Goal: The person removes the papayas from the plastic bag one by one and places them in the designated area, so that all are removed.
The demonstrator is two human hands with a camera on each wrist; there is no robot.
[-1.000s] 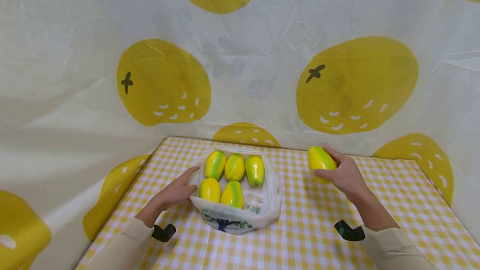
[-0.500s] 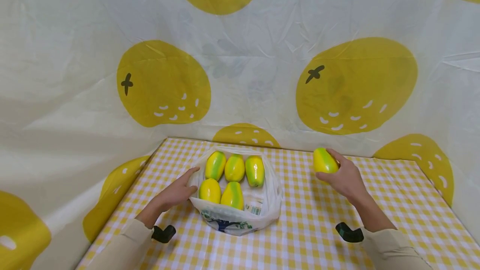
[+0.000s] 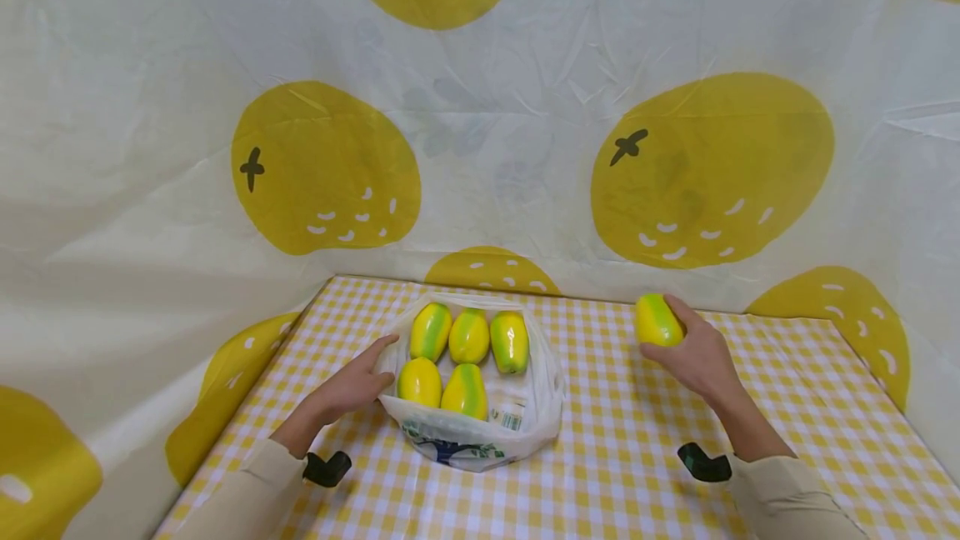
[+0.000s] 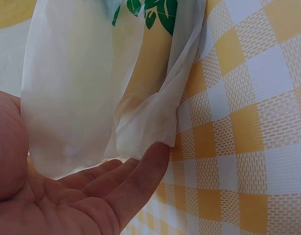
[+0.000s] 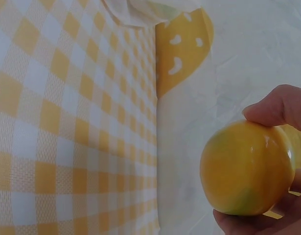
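In the head view, a white plastic bag (image 3: 543, 432) with a green tree print lies on the table, its mouth facing up. Inside are several glossy yellow-green mango-shaped fruits (image 3: 469, 336) in two rows. My left hand (image 3: 358, 377) touches the bag's left side, thumb and index finger spread; in the left wrist view the fingers (image 4: 135, 188) lie extended against the plastic. Right of the bag, my right hand (image 3: 697, 357) grips another such fruit (image 3: 657, 321) above the table. The right wrist view shows this fruit (image 5: 245, 169) between thumb and fingers.
A yellow-and-white checked cloth (image 3: 607, 457) covers the table, whose back edge meets a pale hanging sheet (image 3: 510, 148) printed with big yellow fruits. Black curved pieces (image 3: 327, 468) sit by both wrists.
My right hand has shifted a little to the right with the fruit, which has tilted slightly in the grip. The left hand, the bag and the fruits in it have stayed put.
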